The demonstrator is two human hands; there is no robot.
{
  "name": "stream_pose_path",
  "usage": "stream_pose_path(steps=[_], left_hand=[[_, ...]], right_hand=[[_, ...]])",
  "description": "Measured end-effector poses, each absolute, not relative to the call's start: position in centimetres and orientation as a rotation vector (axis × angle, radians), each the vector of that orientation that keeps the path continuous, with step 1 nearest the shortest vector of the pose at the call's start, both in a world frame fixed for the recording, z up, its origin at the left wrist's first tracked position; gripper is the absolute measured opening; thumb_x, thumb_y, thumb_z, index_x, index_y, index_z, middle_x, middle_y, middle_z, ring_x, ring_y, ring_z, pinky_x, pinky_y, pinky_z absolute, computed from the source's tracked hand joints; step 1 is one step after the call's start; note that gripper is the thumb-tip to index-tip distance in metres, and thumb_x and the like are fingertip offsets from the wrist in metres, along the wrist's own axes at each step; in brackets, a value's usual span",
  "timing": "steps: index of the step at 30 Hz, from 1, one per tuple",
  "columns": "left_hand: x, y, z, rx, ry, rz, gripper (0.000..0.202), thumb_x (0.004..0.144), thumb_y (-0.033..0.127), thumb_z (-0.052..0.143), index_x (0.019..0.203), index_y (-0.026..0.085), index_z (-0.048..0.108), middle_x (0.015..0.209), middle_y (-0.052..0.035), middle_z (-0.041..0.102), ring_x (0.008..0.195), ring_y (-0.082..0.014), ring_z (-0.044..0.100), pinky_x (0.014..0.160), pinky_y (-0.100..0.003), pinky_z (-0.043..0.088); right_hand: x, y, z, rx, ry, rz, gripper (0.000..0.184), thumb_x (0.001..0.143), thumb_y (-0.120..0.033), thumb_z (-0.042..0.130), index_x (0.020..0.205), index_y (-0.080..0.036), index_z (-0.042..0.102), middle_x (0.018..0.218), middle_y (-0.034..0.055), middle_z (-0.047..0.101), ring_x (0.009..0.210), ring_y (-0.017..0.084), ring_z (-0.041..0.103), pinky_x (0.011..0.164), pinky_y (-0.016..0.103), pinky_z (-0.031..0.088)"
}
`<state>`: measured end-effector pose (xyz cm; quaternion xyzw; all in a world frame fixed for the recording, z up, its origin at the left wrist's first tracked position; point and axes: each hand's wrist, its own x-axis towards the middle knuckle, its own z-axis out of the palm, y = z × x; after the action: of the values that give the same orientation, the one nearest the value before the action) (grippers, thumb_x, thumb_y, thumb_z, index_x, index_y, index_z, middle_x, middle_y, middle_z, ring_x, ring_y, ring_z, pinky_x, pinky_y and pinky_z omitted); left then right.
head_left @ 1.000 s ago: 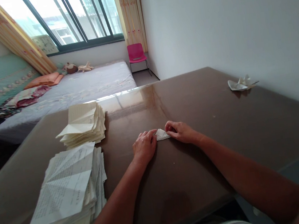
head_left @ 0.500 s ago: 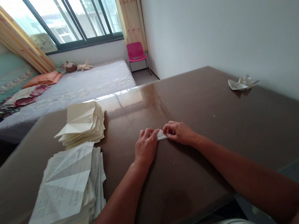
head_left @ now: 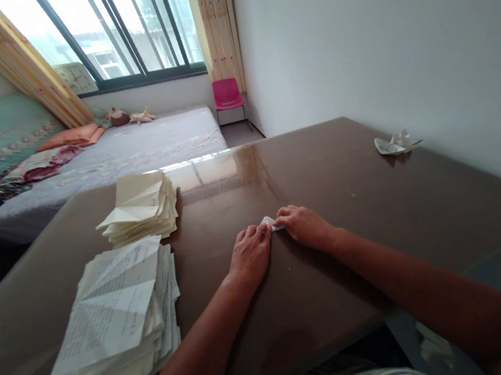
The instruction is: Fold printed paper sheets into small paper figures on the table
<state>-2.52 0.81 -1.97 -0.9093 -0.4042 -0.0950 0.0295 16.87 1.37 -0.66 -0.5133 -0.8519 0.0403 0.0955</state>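
Observation:
A small folded piece of white paper (head_left: 270,222) lies on the dark brown table (head_left: 337,213), mostly hidden under my fingers. My left hand (head_left: 250,253) rests on the table with its fingers curled down onto the paper's left end. My right hand (head_left: 304,228) presses its closed fingers on the paper's right end. The two hands nearly touch above the fold.
Two stacks of folded printed sheets sit at the left: a near stack (head_left: 115,319) and a far stack (head_left: 140,208). A finished white paper shape (head_left: 393,144) lies at the far right by the wall. A bed (head_left: 125,148) and a pink chair (head_left: 226,94) stand beyond the table.
My hands have closed in on each other, so less of the small paper shows between them. The view has shifted slightly.

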Motion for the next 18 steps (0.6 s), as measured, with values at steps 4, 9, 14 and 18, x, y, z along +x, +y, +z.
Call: stream_pose_path(steps=[4, 9, 14, 18], left_hand=[[-2.4, 0.4, -1.9, -2.75, -1.253, -0.275, 0.037, 0.092, 0.017, 0.043, 0.128, 0.019, 0.052, 0.122, -0.0089, 0.06, 0.105, -0.0242, 0.054, 0.094, -0.041, 0.04], [-2.3, 0.2, -2.1, -2.745, -1.261, -0.296, 0.039, 0.09, 0.014, 0.043, 0.127, 0.017, 0.054, 0.126, -0.0117, 0.059, 0.106, -0.0251, 0.055, 0.095, -0.043, 0.04], [-2.2, 0.1, -2.1, -2.713, -1.25, -0.244, 0.04, 0.089, 0.012, 0.043, 0.126, 0.018, 0.056, 0.132, -0.011, 0.056, 0.106, -0.0245, 0.056, 0.098, -0.042, 0.038], [-2.3, 0.4, -1.8, -2.745, -1.251, -0.266, 0.038, 0.088, 0.014, 0.044, 0.123, 0.019, 0.059, 0.129, -0.0097, 0.059, 0.101, -0.0249, 0.057, 0.092, -0.04, 0.043]], right_hand=[[17.3, -1.1, -0.4, -1.548, -2.628, -0.105, 0.045, 0.091, -0.013, 0.042, 0.134, -0.024, 0.05, 0.124, 0.0099, 0.057, 0.11, 0.024, 0.047, 0.083, 0.034, 0.039], [17.8, -2.4, -0.8, -1.607, -2.636, -0.145, 0.048, 0.092, -0.014, 0.038, 0.139, -0.021, 0.043, 0.134, 0.0119, 0.05, 0.117, 0.026, 0.044, 0.084, 0.037, 0.038], [18.6, -2.5, -1.0, -1.633, -2.617, -0.127, 0.049, 0.092, -0.013, 0.038, 0.138, -0.024, 0.044, 0.137, 0.01, 0.049, 0.119, 0.025, 0.042, 0.082, 0.036, 0.038], [18.5, -2.3, -0.2, -1.608, -2.652, -0.149, 0.046, 0.092, -0.014, 0.039, 0.136, -0.023, 0.047, 0.134, 0.0112, 0.051, 0.118, 0.026, 0.043, 0.081, 0.037, 0.037]])
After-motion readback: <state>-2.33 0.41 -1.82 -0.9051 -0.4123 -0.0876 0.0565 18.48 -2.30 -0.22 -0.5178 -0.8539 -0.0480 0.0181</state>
